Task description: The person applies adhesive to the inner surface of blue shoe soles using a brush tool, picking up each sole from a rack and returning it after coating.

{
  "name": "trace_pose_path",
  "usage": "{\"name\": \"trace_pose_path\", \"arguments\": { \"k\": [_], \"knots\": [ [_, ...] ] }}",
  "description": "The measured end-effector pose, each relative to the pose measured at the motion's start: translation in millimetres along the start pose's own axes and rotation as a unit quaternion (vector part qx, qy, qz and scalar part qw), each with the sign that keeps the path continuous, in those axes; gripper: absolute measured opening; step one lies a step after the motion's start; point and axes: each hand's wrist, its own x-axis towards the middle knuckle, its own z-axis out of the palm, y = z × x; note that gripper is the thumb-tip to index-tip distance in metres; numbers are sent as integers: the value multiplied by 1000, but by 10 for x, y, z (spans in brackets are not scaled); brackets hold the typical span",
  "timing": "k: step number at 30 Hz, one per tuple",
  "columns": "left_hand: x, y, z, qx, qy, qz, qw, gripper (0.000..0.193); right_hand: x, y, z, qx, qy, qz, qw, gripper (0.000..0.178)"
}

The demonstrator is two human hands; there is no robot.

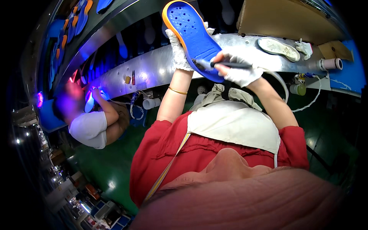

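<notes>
My left hand (179, 53), in a white knit glove, grips a shoe sole (188, 28) by its left side and from behind. The sole is blue inside with an orange rim, small holes cluster at its upper end, and it is tilted above the bench. My right hand (243, 73), gloved but with bare fingertips, pinches a brush (235, 65) with a dark handle. Its bristles touch the inside of the sole near the lower end. From the brush a pale hose (283, 82) curves down behind my right wrist.
A metal bench (153, 63) runs across, bearing a whitish sole (278, 49), a crumpled white glove (304, 48) and a white cylinder (330, 64). Cardboard (287, 19) stands behind. More blue and orange soles (82, 17) lie at upper left. A co-worker (90, 128) sits left, handling a lit sole.
</notes>
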Motion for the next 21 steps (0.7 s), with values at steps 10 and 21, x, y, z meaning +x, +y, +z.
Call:
{"name": "trace_pose_path", "arguments": {
  "k": [10, 21],
  "knots": [
    [-216, -445, 549, 90, -62, 28, 994, 107, 16, 93, -370, 157, 144, -61, 975, 10],
    [35, -442, 547, 41, -110, 57, 992, 104, -136, 128, -176, 66, 142, -160, 975, 9]
  ]
}}
